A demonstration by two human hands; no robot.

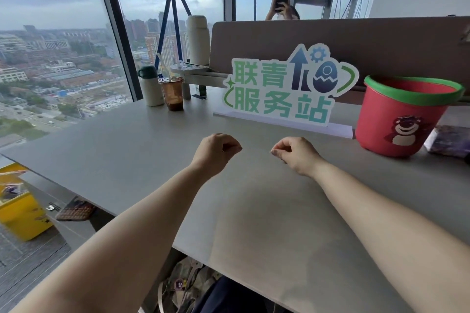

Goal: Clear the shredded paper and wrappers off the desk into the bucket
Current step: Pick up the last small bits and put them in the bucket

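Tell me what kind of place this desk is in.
Most likely a high-rise office: the desk backs onto a divider panel, tall windows look down over a city, and a printed standing sign sits on the desktop.

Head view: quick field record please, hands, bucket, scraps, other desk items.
left hand: above desk, fingers curled, nothing visible in them
right hand: above desk, fingers curled, nothing visible in them
bucket: red, green rim, upright, desk's right end
scraps: none visible on desk
other: sign, drink cup, flask at the back
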